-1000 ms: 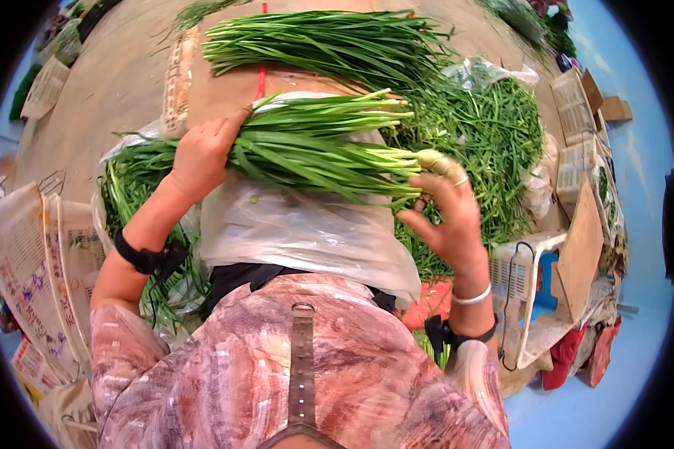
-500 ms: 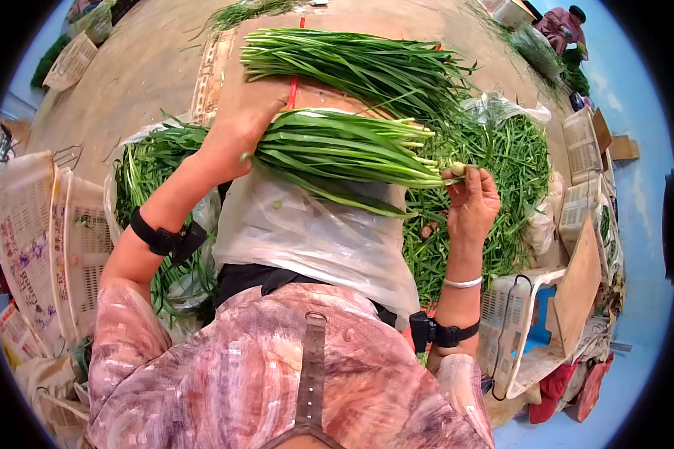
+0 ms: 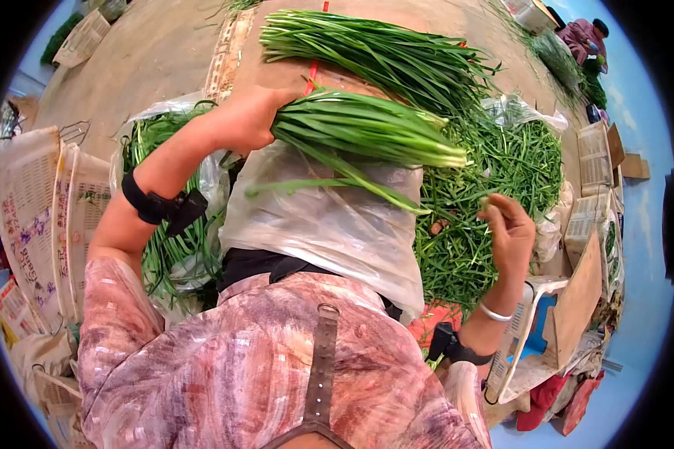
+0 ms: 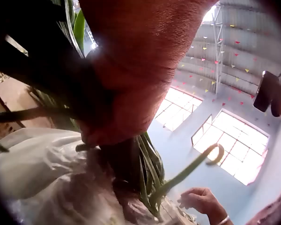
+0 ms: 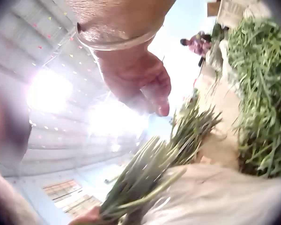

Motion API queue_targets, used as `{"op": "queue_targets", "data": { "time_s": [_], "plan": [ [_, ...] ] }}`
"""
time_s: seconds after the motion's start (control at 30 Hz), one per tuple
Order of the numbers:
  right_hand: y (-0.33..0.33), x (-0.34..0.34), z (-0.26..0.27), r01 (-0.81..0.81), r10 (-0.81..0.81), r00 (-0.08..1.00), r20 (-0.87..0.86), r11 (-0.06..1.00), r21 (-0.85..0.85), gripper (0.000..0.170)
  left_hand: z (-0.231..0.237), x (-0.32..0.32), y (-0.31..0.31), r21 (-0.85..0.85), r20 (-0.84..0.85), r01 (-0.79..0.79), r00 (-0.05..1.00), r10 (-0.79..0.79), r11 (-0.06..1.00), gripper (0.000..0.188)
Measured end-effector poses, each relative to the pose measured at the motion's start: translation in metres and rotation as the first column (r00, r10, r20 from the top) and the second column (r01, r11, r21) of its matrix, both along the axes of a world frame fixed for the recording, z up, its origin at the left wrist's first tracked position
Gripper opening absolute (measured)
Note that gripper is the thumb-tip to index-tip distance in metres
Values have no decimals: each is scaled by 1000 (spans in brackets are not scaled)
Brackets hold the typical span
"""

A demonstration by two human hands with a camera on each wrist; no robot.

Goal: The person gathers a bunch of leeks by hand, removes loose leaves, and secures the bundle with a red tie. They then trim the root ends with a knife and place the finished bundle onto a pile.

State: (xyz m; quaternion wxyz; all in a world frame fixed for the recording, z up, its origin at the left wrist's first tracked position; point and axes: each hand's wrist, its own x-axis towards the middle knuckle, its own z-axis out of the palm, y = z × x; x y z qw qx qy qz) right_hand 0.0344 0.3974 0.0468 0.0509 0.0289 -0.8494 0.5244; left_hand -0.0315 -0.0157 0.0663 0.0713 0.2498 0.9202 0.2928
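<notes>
My left hand [image 3: 256,118] grips a bunch of garlic chives [image 3: 367,127] by its leafy end, and the pale stem ends point right. One stalk [image 3: 386,196] droops below the bunch, over the clear plastic sheet [image 3: 314,224] on the lap. In the left wrist view a curled leaf tip [image 4: 215,152] sticks out beneath the dark, close hand. My right hand [image 3: 513,232] is apart from the bunch, to its right and lower, fingers loosely bent and nothing seen in them. In the right wrist view, its fingers [image 5: 161,105] hang above the stem ends.
A second bunch of chives [image 3: 374,60] lies across a board ahead, over a red strap [image 3: 312,75]. Loose trimmed leaves [image 3: 464,254] heap at the right, and more chives [image 3: 168,142] fill a plastic bag at left. Crates [image 3: 535,329] line the right; another person [image 3: 584,41] sits far back.
My right hand has drawn away from the stem ends, right and down. The bunch stays in my left hand, and a stalk now hangs lower from it. The head view has shifted.
</notes>
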Motion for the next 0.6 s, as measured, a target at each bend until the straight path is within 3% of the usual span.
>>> {"op": "queue_targets", "data": {
  "time_s": [0.03,0.07,0.1,0.13,0.17,0.27,0.3,0.37,0.43,0.5,0.6],
  "plan": [
    [-21,4,12,-108,110,993,-42,992,61,17,7,-1,1,-2,-7,2,1000,-2,1000,46],
    [-41,6,18,-169,169,985,12,986,1,18,13,-2,2,37,57,30,998,-32,999,45],
    [-53,5,15,-207,213,976,-55,974,90,22,17,-2,3,76,120,56,991,-65,996,43],
    [-64,1,10,-227,246,966,-87,957,182,32,15,-8,0,26,343,-22,939,12,999,42],
    [-74,-2,8,-168,312,920,-239,862,478,44,14,-8,-3,25,339,-20,941,10,999,42],
    [-87,-19,-16,-125,331,894,-301,830,543,52,11,-10,-7,68,427,-45,904,12,997,44],
    [-87,-26,-22,-45,263,915,-307,821,570,52,11,-10,-7,70,418,-40,909,7,997,44],
    [-86,-35,-27,34,195,928,-318,805,593,51,10,-10,-11,111,584,-116,811,29,987,44],
    [-84,-45,-25,112,217,885,-411,758,643,47,6,-12,-14,158,625,-155,780,23,975,44],
    [-83,-54,-20,162,214,850,-481,763,626,40,8,-11,-14,234,730,-260,684,8,937,44],
    [-84,-67,-12,142,250,811,-530,794,591,24,4,-14,-18,245,703,-236,711,-5,940,43]
  ]
}}
